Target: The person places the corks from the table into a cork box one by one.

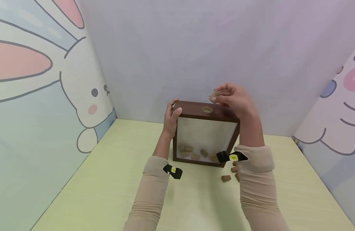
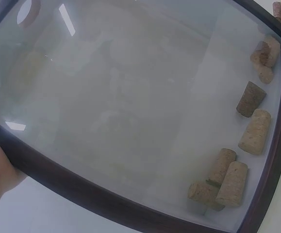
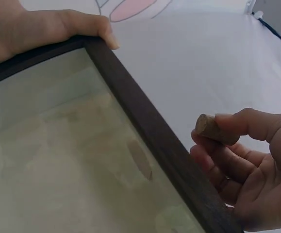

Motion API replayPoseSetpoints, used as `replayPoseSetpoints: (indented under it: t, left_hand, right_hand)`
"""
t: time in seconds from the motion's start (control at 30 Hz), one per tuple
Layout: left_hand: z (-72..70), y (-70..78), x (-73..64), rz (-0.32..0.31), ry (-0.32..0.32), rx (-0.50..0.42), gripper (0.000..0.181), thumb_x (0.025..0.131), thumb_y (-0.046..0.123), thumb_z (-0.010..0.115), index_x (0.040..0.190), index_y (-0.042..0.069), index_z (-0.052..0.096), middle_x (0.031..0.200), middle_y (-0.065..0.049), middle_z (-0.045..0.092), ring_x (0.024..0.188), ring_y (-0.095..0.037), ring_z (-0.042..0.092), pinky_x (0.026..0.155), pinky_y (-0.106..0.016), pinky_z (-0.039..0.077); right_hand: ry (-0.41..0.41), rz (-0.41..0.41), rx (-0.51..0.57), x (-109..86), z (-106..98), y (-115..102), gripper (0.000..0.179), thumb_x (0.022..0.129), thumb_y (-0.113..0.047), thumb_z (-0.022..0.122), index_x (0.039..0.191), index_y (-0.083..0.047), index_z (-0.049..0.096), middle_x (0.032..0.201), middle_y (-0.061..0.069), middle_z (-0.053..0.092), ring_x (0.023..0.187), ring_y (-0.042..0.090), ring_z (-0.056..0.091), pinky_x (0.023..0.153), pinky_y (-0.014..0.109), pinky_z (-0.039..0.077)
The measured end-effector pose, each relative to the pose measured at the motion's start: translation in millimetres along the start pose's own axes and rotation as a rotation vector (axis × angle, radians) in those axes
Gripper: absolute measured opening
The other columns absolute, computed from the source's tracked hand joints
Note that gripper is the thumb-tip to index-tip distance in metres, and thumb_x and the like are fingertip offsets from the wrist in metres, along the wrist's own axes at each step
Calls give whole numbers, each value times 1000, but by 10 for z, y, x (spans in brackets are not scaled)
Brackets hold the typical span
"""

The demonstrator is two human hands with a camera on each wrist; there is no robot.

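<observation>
A dark wooden box (image 1: 189, 109) with a clear front stands upright on the table, a round hole (image 1: 207, 109) in its top. My left hand (image 1: 170, 119) grips its upper left corner, thumb over the top edge. Between thumb and fingers, my right hand (image 1: 238, 100) pinches a tapered cork stopper (image 3: 209, 127), held just above the box top, close to the hole. Several cork stoppers (image 2: 255, 132) lie along the bottom inside the box, seen through the clear front.
More cork stoppers (image 1: 226, 178) lie loose on the pale yellow table (image 1: 114, 179), to the right of the box and partly hidden by the right forearm. A plain pale wall (image 1: 166, 57) rises behind the box. Side panels (image 1: 50, 134) carry cartoon drawings.
</observation>
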State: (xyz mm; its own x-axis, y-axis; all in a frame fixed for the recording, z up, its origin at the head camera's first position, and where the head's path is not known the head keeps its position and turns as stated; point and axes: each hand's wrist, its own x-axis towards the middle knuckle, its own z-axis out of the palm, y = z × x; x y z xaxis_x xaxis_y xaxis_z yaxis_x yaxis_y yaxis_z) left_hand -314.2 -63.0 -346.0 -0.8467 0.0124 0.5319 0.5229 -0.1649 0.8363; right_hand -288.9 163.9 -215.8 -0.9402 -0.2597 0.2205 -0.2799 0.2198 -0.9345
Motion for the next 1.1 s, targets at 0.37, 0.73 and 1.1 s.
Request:
replayPoseSetpoints:
  t: [0.37, 0.73, 1.1]
  left_hand:
    - [1, 25, -17, -11, 3, 2, 76, 77, 49, 51, 141, 10, 35, 133, -10, 33, 98, -17, 39, 86, -35, 32]
    - [5, 63, -48, 0, 19, -2, 80, 75, 52, 52, 140, 7, 35, 123, -8, 38, 92, -16, 38, 82, -34, 32]
    - [18, 58, -53, -1, 5, 3, 78, 77, 48, 50, 141, 6, 34, 108, -7, 41, 90, -17, 38, 81, -40, 33]
  right_hand:
    - [-150, 158, -269, 147, 37, -63, 24, 83, -1, 64, 106, 1, 55, 95, 15, 60, 74, 24, 51, 64, 32, 41]
    - [-443, 258, -406, 353, 9, -205, 21, 79, 5, 65, 97, -1, 54, 82, 9, 57, 52, 13, 33, 49, 27, 29]
    - [-389, 255, -380, 244, -9, -173, 29, 81, 0, 65, 108, 0, 54, 94, 12, 63, 73, 19, 52, 65, 32, 38]
